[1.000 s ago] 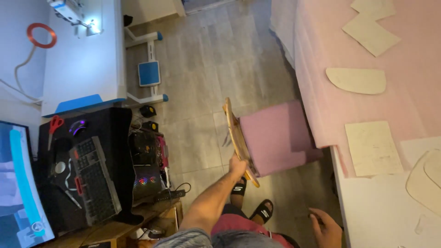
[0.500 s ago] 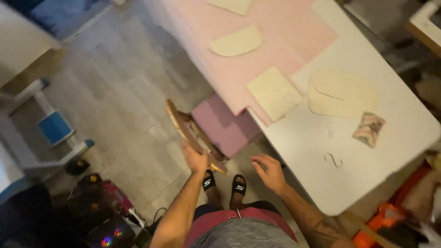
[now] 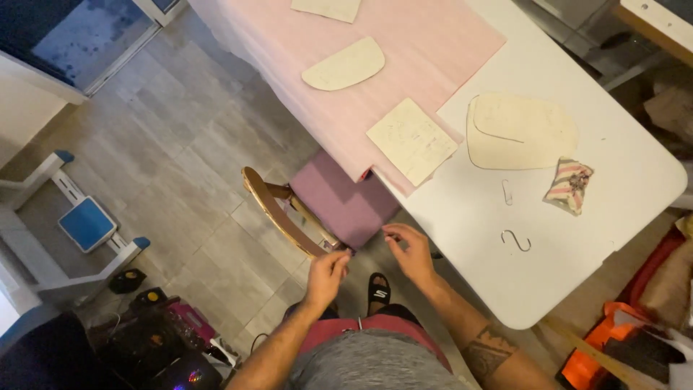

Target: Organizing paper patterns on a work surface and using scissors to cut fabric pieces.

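Both hands had come off the chair (image 3: 317,209): left hand (image 3: 326,276) hovered loosely curled at its backrest end, right hand (image 3: 413,253) open beside its seat, both empty. Tucked half under the table (image 3: 577,238), the chair could snag the hanging pink cloth (image 3: 404,65).

chair seat (image 3: 345,204) partly under pink fabric (image 3: 404,65), top pattern piece (image 3: 328,8) cropped, both forearms cut off below
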